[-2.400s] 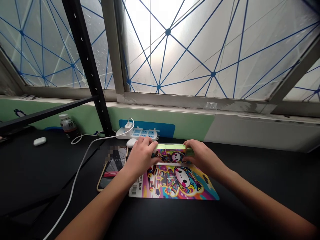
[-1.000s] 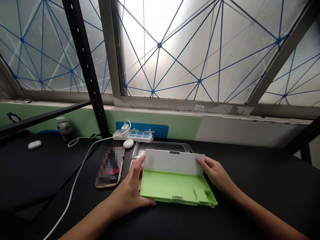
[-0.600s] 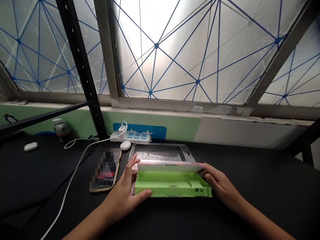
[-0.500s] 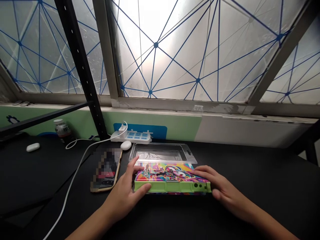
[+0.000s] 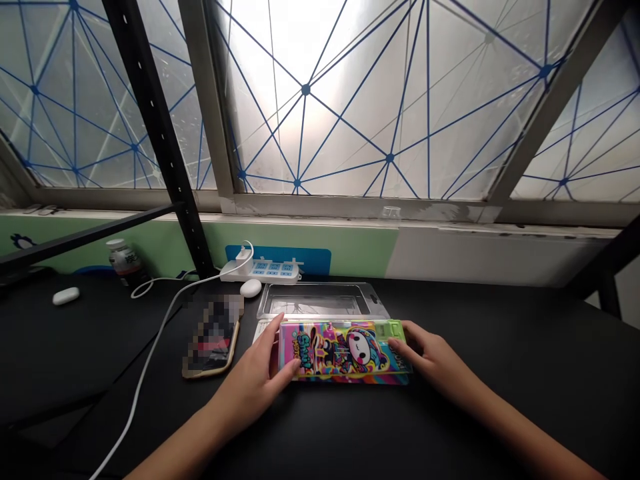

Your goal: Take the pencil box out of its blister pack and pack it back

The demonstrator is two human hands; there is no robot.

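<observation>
A colourful pencil case [image 5: 345,350] with a cartoon character and a lime-green end is held between my hands, its broad printed face turned toward me. My left hand [image 5: 265,360] grips its left end, thumb on the front and fingers behind. At the right end, my right hand [image 5: 425,350] closes round the green part with the thumb on the printed face. Behind the case lies a clear plastic tray [image 5: 320,301], its front edge partly covered. A strip of another colourful printed surface shows just under the case's lower edge.
A phone [image 5: 215,340] lies left of my left hand. Behind it are a white rounded earbud case [image 5: 251,288] and a power strip [image 5: 265,270]. A white cable [image 5: 145,373] runs down the black table [image 5: 475,400]. A bottle [image 5: 125,261] stands by the wall, near a black metal post [image 5: 160,133].
The pencil case has been tilted, so its green side no longer faces me and its printed face does. My right hand has shifted slightly left and its thumb now rests on the print.
</observation>
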